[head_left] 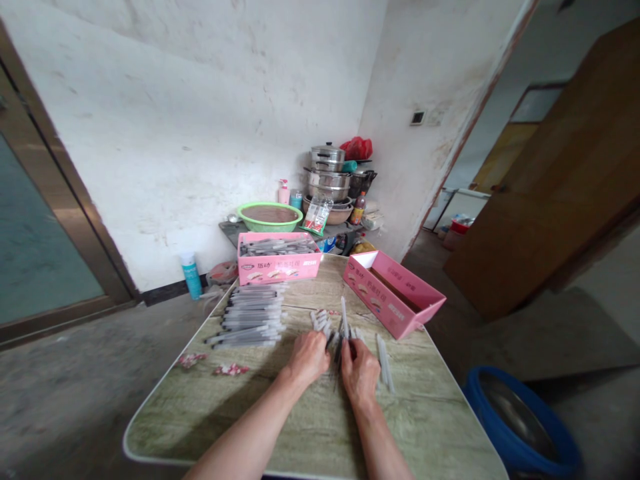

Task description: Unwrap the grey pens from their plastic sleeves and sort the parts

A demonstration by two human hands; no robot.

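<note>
My right hand (pixel 361 370) is closed on a translucent pen barrel (pixel 344 312), which points up and away from me. Beside it, my left hand (pixel 310 355) is closed, its fingertips at some dark thin pieces; what it grips is hidden. Dark slender parts lie between the two hands. Just beyond the left hand is a small heap of whitish short pieces (pixel 320 321). To the right lie a few clear barrels (pixel 385 363). A layered row of translucent pens with dark ends (pixel 254 317) lies on the left of the table.
On the table (pixel 425 413), a pink box (pixel 277 272) full of pens stands at the back left. Another pink box (pixel 387 300) sits tilted at the right edge. Behind are a green basin (pixel 270 225) and stacked pots (pixel 327 180). A blue tub (pixel 525 427) stands at lower right.
</note>
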